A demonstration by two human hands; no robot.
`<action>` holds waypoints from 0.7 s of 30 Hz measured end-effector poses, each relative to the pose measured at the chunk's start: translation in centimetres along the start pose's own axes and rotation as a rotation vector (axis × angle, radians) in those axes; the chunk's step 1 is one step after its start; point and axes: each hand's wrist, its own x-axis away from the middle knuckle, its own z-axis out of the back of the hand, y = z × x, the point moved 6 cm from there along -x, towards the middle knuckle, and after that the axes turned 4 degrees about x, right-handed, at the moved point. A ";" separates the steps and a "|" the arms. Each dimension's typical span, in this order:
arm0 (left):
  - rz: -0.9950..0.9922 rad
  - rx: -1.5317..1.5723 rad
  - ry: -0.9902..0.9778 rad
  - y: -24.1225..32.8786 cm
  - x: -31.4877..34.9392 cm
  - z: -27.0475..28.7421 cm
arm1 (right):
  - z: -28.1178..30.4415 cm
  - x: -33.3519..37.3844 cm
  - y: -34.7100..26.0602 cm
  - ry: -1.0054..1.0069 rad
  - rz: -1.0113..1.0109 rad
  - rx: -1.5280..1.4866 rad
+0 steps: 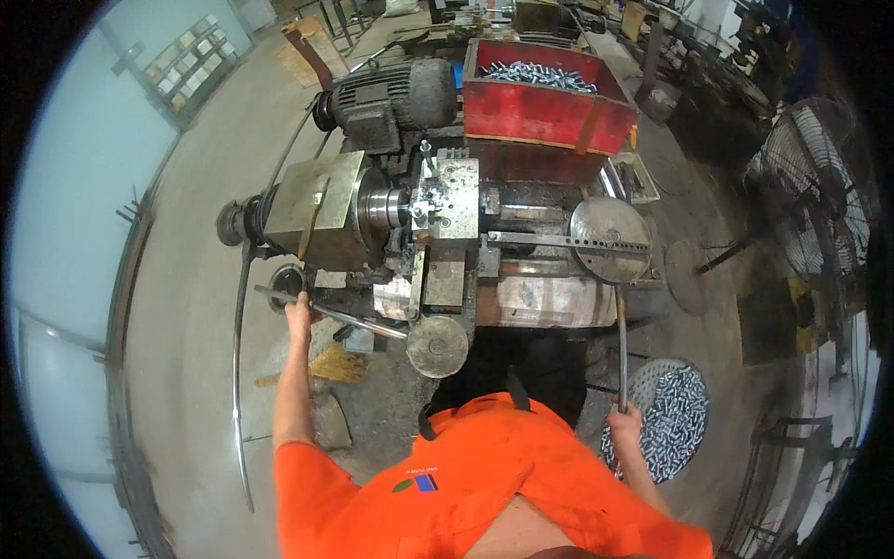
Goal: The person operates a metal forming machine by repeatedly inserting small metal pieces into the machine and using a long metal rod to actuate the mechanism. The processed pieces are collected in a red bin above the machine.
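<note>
A greasy lathe-like machine with a boxy metal headstock [312,210] stands in front of me. My left hand [298,319] is closed round a steel lever [368,323], which slants to a round metal disc [437,347] at the machine's front. On the right, my right hand [625,427] grips the lower end of an upright lever [622,349] below a larger round plate [610,238]. Between the two levers sits a metal tool block [447,197], beside the spindle [382,207]. Whether a workpiece is in the spindle I cannot tell.
A red bin [549,116] of small shiny metal parts stands behind the machine, next to a dark motor [396,98]. By my right hand is a round basket [643,384] of similar parts. A broom head [338,363] lies at left; a fan [810,186] stands right.
</note>
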 end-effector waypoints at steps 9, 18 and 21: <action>0.100 -0.037 0.032 0.3 0.9 0.2 | 13.5 -11.3 -2.0 0.333 0.365 0.948; 0.181 -0.002 -0.124 -1.8 -0.3 1.7 | 14.0 -20.8 -10.6 0.902 0.432 1.084; 0.142 -0.003 0.006 -4.8 -0.4 4.3 | 8.0 -14.9 -10.5 0.884 0.779 0.741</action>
